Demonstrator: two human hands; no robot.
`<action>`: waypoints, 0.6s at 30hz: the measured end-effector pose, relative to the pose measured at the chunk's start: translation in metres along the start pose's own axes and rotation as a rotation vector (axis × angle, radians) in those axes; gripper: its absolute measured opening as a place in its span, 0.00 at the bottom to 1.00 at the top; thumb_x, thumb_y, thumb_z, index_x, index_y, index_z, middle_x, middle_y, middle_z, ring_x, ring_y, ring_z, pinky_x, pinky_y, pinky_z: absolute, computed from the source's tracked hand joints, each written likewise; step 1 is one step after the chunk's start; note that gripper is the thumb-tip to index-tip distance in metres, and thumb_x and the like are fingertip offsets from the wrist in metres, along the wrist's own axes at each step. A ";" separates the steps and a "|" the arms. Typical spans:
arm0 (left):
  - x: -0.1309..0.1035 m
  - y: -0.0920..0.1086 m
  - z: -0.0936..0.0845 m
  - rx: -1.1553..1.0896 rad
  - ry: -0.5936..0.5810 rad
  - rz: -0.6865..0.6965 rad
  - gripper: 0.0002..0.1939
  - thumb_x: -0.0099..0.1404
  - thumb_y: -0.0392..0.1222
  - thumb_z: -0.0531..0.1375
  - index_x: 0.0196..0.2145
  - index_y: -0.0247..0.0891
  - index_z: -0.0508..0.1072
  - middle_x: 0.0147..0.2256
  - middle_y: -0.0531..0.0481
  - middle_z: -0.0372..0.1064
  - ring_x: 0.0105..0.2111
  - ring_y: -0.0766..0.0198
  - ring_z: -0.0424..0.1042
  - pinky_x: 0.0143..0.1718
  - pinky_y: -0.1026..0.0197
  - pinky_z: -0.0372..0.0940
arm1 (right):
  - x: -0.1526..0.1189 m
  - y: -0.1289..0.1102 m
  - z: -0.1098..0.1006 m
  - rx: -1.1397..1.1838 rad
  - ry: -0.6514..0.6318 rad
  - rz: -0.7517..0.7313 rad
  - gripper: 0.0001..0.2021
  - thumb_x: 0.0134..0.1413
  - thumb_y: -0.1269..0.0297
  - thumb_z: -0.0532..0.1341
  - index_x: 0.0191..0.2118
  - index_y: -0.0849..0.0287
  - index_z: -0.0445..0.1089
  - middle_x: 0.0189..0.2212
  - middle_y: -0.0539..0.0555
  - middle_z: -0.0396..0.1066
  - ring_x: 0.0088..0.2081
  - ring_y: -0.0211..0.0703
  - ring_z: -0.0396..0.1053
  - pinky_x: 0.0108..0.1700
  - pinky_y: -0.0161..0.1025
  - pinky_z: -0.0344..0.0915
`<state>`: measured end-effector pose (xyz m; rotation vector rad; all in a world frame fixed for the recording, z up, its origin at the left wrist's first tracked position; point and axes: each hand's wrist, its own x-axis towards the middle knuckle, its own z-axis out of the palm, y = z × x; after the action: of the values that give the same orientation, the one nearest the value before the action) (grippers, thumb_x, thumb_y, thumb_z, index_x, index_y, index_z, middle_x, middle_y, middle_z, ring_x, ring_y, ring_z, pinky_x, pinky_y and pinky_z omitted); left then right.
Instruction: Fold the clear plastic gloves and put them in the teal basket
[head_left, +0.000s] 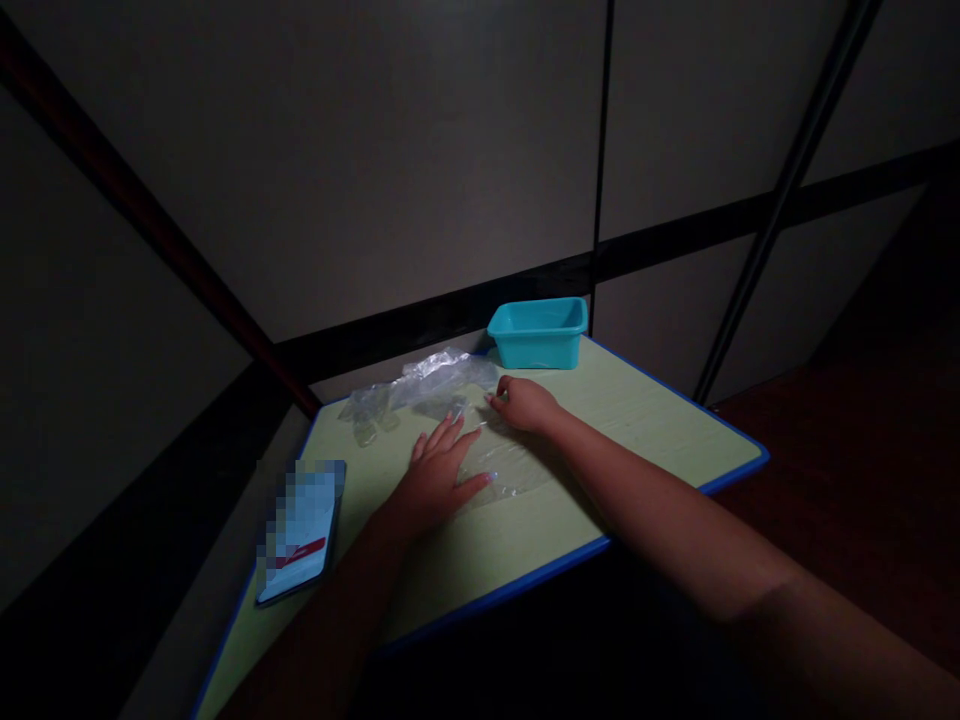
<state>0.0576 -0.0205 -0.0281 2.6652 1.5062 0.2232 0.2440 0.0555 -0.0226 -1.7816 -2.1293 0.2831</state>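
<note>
A thin, clear plastic sheet [517, 475] lies flat on the table; whether it is a bag or a glove I cannot tell. My left hand [439, 475] rests on its left part, palm down, fingers spread. At its far edge my right hand [525, 403] is curled, thumb and forefinger pinched together on the thin plastic. Just beyond both hands is a crumpled heap of clear plastic [427, 383]. Finger-like shapes at its left end look like disposable plastic gloves.
A turquoise plastic basket [541, 348] stands at the table's far corner. On the left edge lies a phone or tablet [304, 530] with a lit, blurred screen. The pale green table [645, 420] has a blue rim. Cabinet panels [420, 170] rise behind it.
</note>
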 end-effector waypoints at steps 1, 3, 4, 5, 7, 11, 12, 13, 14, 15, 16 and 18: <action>0.000 -0.001 0.001 0.006 -0.041 -0.015 0.33 0.61 0.58 0.52 0.59 0.39 0.55 0.63 0.39 0.42 0.63 0.50 0.37 0.59 0.41 0.38 | 0.001 0.000 0.000 0.008 0.022 0.007 0.19 0.57 0.51 0.49 0.43 0.60 0.67 0.40 0.61 0.72 0.41 0.49 0.70 0.36 0.38 0.61; 0.001 -0.002 0.003 0.016 -0.086 -0.038 0.34 0.61 0.58 0.51 0.60 0.39 0.53 0.63 0.39 0.41 0.63 0.51 0.36 0.59 0.41 0.37 | 0.002 0.000 0.000 0.021 0.057 0.014 0.18 0.57 0.52 0.49 0.41 0.59 0.68 0.39 0.60 0.73 0.40 0.49 0.69 0.36 0.38 0.60; 0.001 -0.002 0.003 0.020 -0.089 -0.045 0.34 0.62 0.57 0.51 0.61 0.39 0.52 0.64 0.40 0.41 0.63 0.52 0.36 0.59 0.41 0.36 | 0.002 0.001 0.000 0.028 0.071 0.014 0.17 0.57 0.53 0.50 0.41 0.59 0.68 0.39 0.60 0.73 0.40 0.48 0.69 0.36 0.38 0.60; 0.001 -0.002 0.003 0.022 -0.088 -0.046 0.34 0.62 0.57 0.51 0.61 0.39 0.51 0.64 0.40 0.40 0.64 0.52 0.35 0.59 0.41 0.36 | 0.002 0.001 0.001 0.036 0.086 0.014 0.17 0.57 0.54 0.50 0.41 0.59 0.68 0.39 0.60 0.72 0.40 0.48 0.69 0.36 0.37 0.60; 0.001 -0.002 0.002 0.027 -0.085 -0.044 0.35 0.62 0.57 0.50 0.62 0.39 0.48 0.64 0.41 0.36 0.64 0.53 0.33 0.59 0.40 0.36 | 0.002 0.001 0.001 0.056 0.116 0.010 0.16 0.57 0.55 0.50 0.40 0.59 0.68 0.39 0.59 0.72 0.40 0.47 0.69 0.37 0.37 0.60; -0.001 -0.002 0.002 0.003 -0.216 -0.023 0.38 0.62 0.61 0.47 0.64 0.40 0.42 0.64 0.40 0.29 0.64 0.52 0.28 0.58 0.38 0.34 | 0.003 0.001 0.001 0.079 0.151 0.013 0.15 0.57 0.55 0.51 0.40 0.59 0.68 0.40 0.59 0.72 0.42 0.46 0.67 0.39 0.37 0.59; -0.002 -0.002 0.003 -0.009 -0.255 -0.015 0.39 0.62 0.62 0.46 0.64 0.40 0.40 0.64 0.40 0.29 0.64 0.52 0.28 0.58 0.38 0.34 | 0.003 0.001 0.001 0.081 0.153 0.014 0.14 0.56 0.56 0.52 0.40 0.59 0.68 0.40 0.59 0.71 0.43 0.46 0.67 0.40 0.37 0.59; -0.003 -0.002 0.003 -0.022 -0.282 -0.006 0.39 0.63 0.62 0.45 0.64 0.40 0.40 0.64 0.40 0.28 0.64 0.52 0.29 0.58 0.37 0.34 | 0.003 0.001 0.001 0.084 0.151 0.014 0.14 0.56 0.56 0.52 0.40 0.59 0.68 0.40 0.59 0.71 0.43 0.46 0.67 0.40 0.37 0.59; -0.004 -0.002 0.003 -0.030 -0.289 0.001 0.38 0.63 0.62 0.44 0.64 0.40 0.39 0.64 0.40 0.29 0.64 0.52 0.29 0.58 0.37 0.34 | 0.003 0.001 0.001 0.085 0.146 0.012 0.14 0.56 0.56 0.52 0.40 0.59 0.68 0.41 0.59 0.71 0.43 0.46 0.66 0.41 0.37 0.59; -0.004 -0.003 0.003 -0.031 -0.278 0.004 0.37 0.64 0.62 0.43 0.64 0.41 0.39 0.64 0.41 0.29 0.64 0.53 0.29 0.58 0.38 0.35 | 0.003 0.001 0.001 0.086 0.137 0.009 0.14 0.56 0.56 0.52 0.40 0.60 0.68 0.41 0.59 0.71 0.43 0.46 0.66 0.41 0.37 0.59; -0.003 -0.003 0.003 -0.025 -0.255 0.000 0.37 0.64 0.61 0.43 0.64 0.41 0.40 0.64 0.41 0.29 0.64 0.53 0.29 0.58 0.38 0.35 | 0.003 0.001 0.001 0.087 0.128 0.008 0.14 0.56 0.56 0.52 0.40 0.60 0.68 0.41 0.59 0.71 0.43 0.46 0.66 0.41 0.37 0.59; -0.002 -0.003 0.002 0.004 -0.191 -0.030 0.35 0.65 0.59 0.44 0.64 0.40 0.41 0.64 0.41 0.29 0.64 0.53 0.29 0.58 0.38 0.35 | 0.003 0.000 0.001 0.085 0.114 0.008 0.14 0.56 0.56 0.52 0.40 0.60 0.68 0.41 0.59 0.71 0.42 0.45 0.66 0.41 0.37 0.59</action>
<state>0.0542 -0.0205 -0.0312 2.5794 1.4874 -0.0360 0.2435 0.0584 -0.0234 -1.7169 -2.0021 0.2638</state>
